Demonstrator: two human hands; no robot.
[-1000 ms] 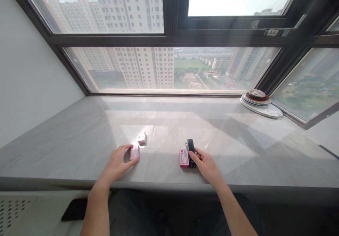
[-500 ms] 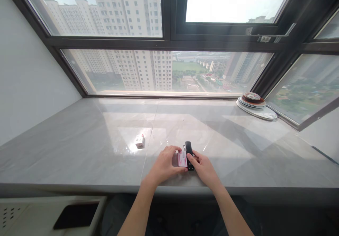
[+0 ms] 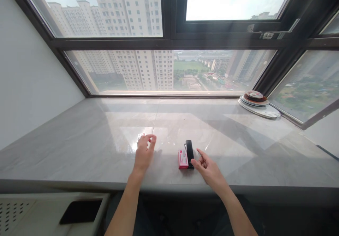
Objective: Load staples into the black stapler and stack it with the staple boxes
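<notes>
A black stapler (image 3: 190,153) lies on the grey marble-look sill, with a small pink-and-white box (image 3: 183,159) standing against its left side. My right hand (image 3: 209,169) is just right of the stapler, thumb and forefinger spread and nothing held; the thumb tip is close to the stapler's lower end, and I cannot tell if it touches. Farther left, my left hand (image 3: 144,153) hovers with bent, parted fingers over a small white box (image 3: 140,136). That box is mostly hidden behind the hand and washed out by glare.
Stacked plates or round mats (image 3: 255,103) sit in the far right corner by the window frame (image 3: 166,44). The sill's front edge (image 3: 172,188) runs close to my forearms. Below left is a white perforated unit (image 3: 47,211) with a black flat object (image 3: 81,211) on it.
My left hand has let go of the pink-and-white box and moved left to the small white box. My right hand has come off the stapler, slightly to the right.
</notes>
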